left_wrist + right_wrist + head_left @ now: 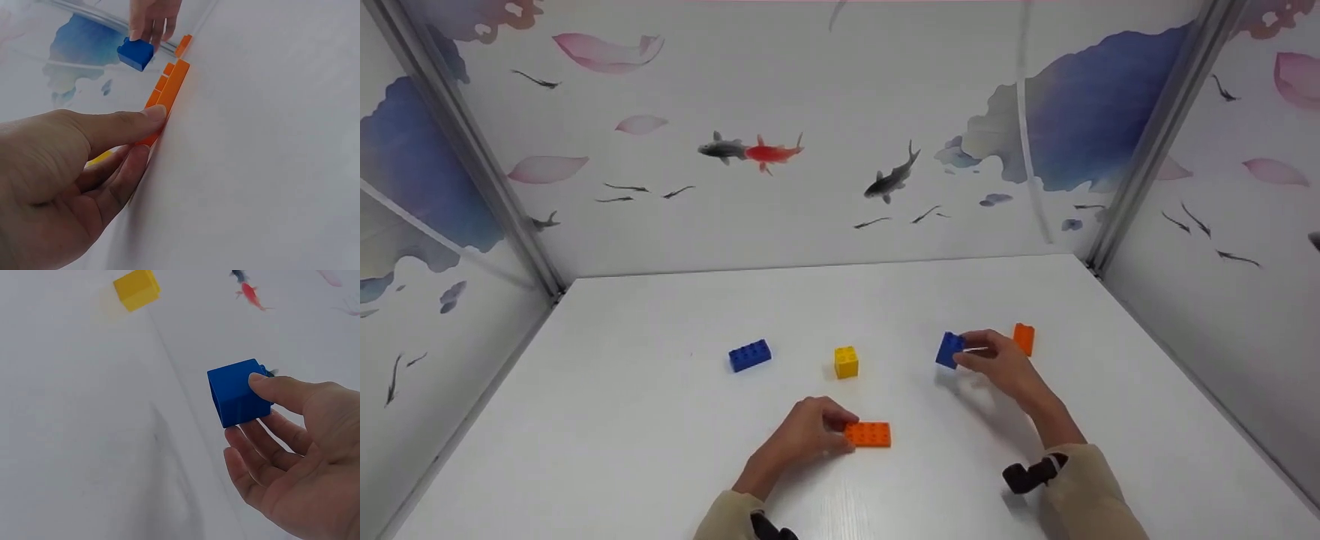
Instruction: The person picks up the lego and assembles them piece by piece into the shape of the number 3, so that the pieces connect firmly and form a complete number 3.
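Note:
My left hand (808, 431) pinches the left end of a flat orange toy brick (871, 434), low over the white table, studs up. In the left wrist view the thumb and fingers hold this orange brick (174, 84) by its sides. My right hand (997, 364) holds a small blue brick (950, 349) tilted above the table, its shadow falling below. The right wrist view shows the thumb on one face of the blue brick (239, 394) and fingertips underneath, with its hollow side facing left.
A yellow brick (846, 363) stands between and beyond the hands. Farther left lies a longer blue brick (750, 355). Just behind the right hand is another orange brick (1024, 339). Printed panels (825, 90) wall the white table (607, 420) at the back and sides.

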A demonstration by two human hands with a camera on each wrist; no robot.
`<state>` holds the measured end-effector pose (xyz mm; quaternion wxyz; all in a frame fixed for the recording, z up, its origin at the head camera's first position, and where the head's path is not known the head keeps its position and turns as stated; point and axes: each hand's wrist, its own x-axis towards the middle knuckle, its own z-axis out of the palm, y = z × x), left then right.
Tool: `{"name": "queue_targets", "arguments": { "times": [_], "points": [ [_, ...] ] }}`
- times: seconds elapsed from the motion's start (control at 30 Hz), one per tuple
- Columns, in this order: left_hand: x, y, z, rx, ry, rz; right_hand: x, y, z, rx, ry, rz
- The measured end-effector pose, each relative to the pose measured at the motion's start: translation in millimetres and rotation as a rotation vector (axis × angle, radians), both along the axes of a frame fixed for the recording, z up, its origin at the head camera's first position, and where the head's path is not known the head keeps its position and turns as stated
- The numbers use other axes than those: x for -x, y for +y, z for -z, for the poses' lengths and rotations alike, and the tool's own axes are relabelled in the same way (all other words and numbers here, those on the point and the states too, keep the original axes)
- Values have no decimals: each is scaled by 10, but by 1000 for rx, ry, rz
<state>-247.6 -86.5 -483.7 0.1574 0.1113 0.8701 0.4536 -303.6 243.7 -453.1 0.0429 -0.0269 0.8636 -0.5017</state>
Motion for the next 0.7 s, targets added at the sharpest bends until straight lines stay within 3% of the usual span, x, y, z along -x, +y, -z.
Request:
{"name": "queue_targets", "arguments": {
  "times": [0.33, 0.7],
  "points": [
    [-29, 10, 6, 14, -48, -51, -172, -224, -195, 17, 72, -62],
    [-29, 22, -32, 0, -24, -57, -310, -474, -361, 17, 126, -160]
  ]
}}
